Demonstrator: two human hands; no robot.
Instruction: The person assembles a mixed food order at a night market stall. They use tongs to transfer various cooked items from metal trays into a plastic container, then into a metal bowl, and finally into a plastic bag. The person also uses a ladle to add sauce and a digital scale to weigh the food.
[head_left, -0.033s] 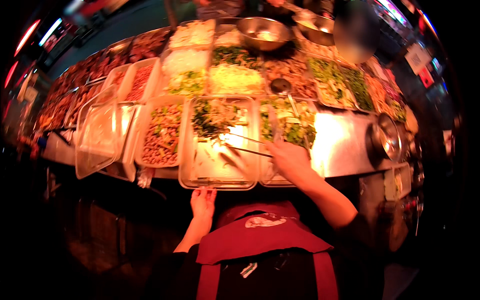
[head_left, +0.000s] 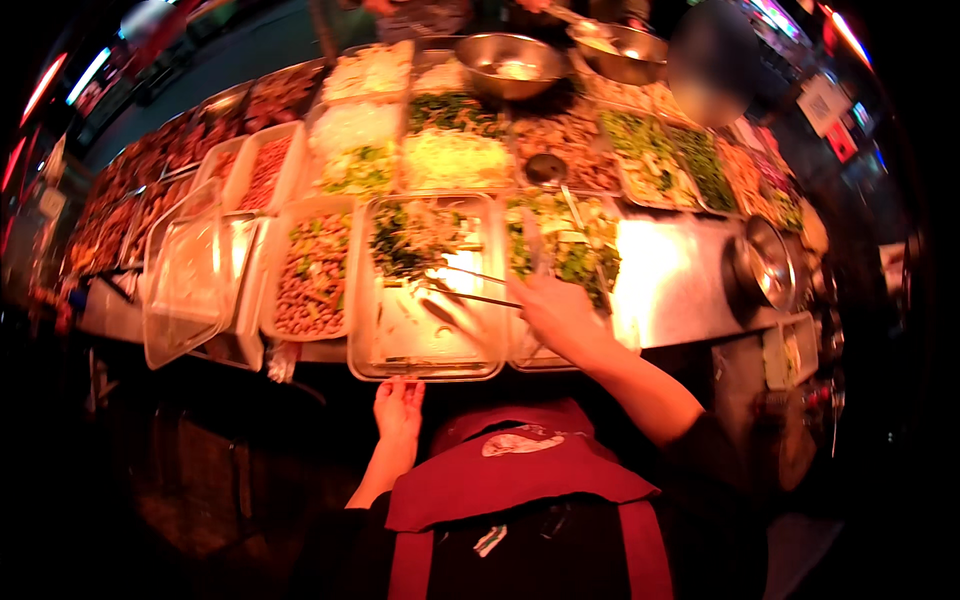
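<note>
My right hand (head_left: 558,315) is closed round a pair of thin chopsticks (head_left: 472,297), held slightly apart. Their tips reach into a clear plastic tub (head_left: 487,362) in front of me, beside a heap of shredded greens and pale strands (head_left: 420,240) at its far end. Only scraps and liquid lie on the near part of its bottom. At the tub's front rim, my left hand (head_left: 399,405) has its bent fingers against the edge, palm side up. Next to my right hand stands a tub of chopped greens (head_left: 575,262), with a ladle (head_left: 546,170) lying across it.
To the left are a tub of peanuts (head_left: 312,285) and bare clear tubs (head_left: 185,290). Metal bowls (head_left: 510,68) stand at the back, and one bowl (head_left: 768,262) sits right on the metal counter (head_left: 675,300). Another person's hand (head_left: 535,5) shows at the far edge.
The whole scene sits slightly further left in the picture. Both hands, the chopsticks and the tub keep their places relative to one another.
</note>
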